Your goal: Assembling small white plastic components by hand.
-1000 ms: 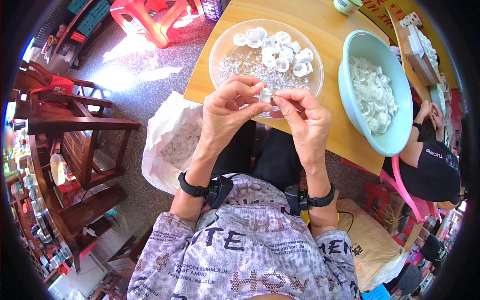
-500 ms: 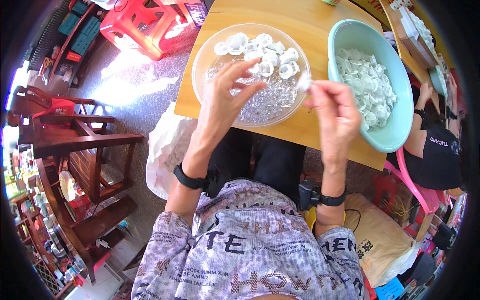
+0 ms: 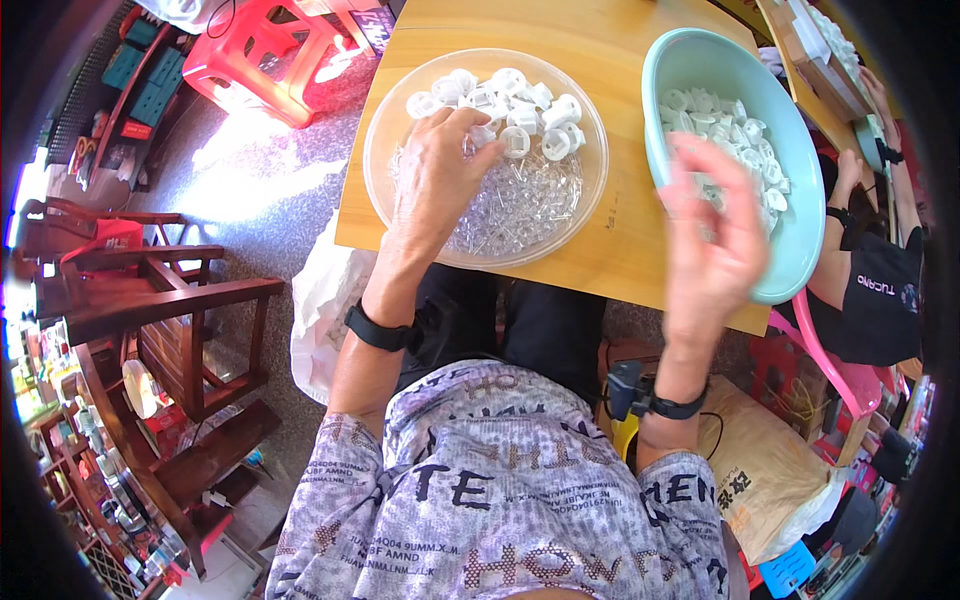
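My left hand (image 3: 438, 175) reaches into a round clear plastic tray (image 3: 490, 263), its thumb and fingertips closed around a small white plastic part (image 3: 483, 137). Along the tray's far side lies a heap of similar white round fittings (image 3: 540, 115). Nearer to me the tray holds many thin clear plastic pieces (image 3: 530, 205). My right hand (image 3: 712, 240) is over the near left rim of a light-blue oval basin (image 3: 803, 235), smeared by motion. Whether its fingers hold anything does not show. White fittings (image 3: 765, 165) lie piled in the basin.
The tray and basin stand on a wooden table (image 3: 625, 215). A white sack (image 3: 325, 320) sits below its left edge, a brown sack (image 3: 770, 480) at my lower right. Red stools (image 3: 265, 60) and a wooden chair (image 3: 180, 310) stand left. Another person (image 3: 870, 290) sits at the right.
My right hand has moved right from beside the tray to the basin; the white part it pinched is no longer visible. My left fingers have closed in on a white part in the tray.
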Motion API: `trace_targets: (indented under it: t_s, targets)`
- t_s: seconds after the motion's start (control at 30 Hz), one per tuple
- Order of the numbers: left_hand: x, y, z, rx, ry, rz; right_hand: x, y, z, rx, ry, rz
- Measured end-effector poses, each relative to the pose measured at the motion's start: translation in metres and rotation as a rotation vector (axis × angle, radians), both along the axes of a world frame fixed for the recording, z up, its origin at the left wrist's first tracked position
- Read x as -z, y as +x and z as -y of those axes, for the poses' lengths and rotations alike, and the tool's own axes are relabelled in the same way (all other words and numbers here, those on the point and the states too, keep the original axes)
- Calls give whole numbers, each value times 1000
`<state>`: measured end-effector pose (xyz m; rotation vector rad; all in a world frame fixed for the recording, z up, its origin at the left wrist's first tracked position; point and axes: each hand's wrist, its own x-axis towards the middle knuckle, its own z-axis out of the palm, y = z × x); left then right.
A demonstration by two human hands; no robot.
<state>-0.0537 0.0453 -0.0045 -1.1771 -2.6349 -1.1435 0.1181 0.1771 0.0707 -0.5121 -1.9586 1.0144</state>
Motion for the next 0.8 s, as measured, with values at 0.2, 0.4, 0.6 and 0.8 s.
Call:
trace_targets:
  t_s: [0.2, 0.4, 0.6, 0.8]
  targets:
    - [-10, 11, 31, -8, 325, 514, 44, -46, 13, -273, 256, 394]
    - [-11, 30, 55, 190, 871, 1023, 59, -61, 20, -297, 373, 530]
    - [-12, 37, 68, 176, 992, 1170, 55, -61, 22, -290, 254, 590]
    - [-7, 39, 71, 187, 963, 1119, 42, -54, 27, -317, -109, 507]
